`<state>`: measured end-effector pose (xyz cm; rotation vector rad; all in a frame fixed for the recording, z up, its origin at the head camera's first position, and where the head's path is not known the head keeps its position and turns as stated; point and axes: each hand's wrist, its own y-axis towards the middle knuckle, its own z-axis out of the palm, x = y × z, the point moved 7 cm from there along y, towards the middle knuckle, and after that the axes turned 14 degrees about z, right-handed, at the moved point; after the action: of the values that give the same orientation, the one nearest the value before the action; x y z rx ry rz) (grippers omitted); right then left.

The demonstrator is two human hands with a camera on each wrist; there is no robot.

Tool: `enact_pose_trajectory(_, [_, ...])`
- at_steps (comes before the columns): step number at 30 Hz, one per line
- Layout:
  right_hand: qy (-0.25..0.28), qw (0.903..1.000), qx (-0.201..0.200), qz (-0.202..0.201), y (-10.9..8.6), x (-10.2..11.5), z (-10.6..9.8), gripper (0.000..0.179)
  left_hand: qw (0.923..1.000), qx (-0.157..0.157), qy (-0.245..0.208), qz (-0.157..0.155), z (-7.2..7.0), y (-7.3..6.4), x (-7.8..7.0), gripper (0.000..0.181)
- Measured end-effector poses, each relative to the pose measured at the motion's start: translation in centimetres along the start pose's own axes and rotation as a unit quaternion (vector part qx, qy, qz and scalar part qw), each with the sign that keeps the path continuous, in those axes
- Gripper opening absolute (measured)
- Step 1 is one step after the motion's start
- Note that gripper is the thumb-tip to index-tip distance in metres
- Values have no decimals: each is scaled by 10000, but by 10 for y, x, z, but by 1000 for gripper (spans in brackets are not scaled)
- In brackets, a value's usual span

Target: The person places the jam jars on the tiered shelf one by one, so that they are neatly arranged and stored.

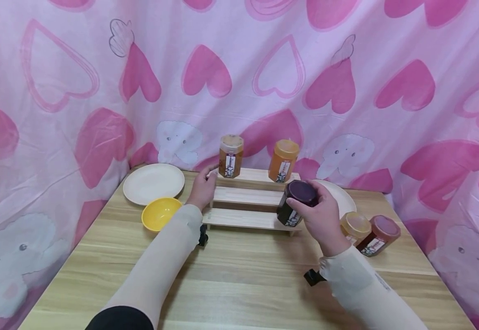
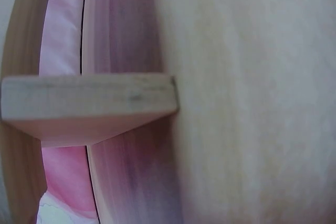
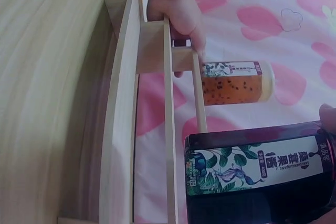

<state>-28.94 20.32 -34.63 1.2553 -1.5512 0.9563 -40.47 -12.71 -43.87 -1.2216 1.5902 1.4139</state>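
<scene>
Dark jar held near its lid by the right hand

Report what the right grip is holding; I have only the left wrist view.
Observer: The right grip holds a dark jar.
Operator: Describe what stands on the rack's top shelf.
Observer: An amber jar on the left and an orange jar on the right.
Operator: Locate the left grip.
Observer: It holds the rack's left end, beside the amber jar.
</scene>
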Motion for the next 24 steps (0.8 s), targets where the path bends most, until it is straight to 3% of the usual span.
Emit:
enact_pose_trajectory(7, [60, 9994, 353, -9, 10, 5, 17, 78, 10000, 3, 71, 20, 0, 1, 2, 48])
enact_pose_trajectory(15, [374, 9972, 589, -286, 18, 9, 35, 77, 10000, 3, 50, 17, 1, 1, 0, 46])
enact_pose_trajectory(24, [282, 9963, 721, -367, 30, 17, 55, 80, 9999, -28, 158, 21, -1, -1, -3, 45])
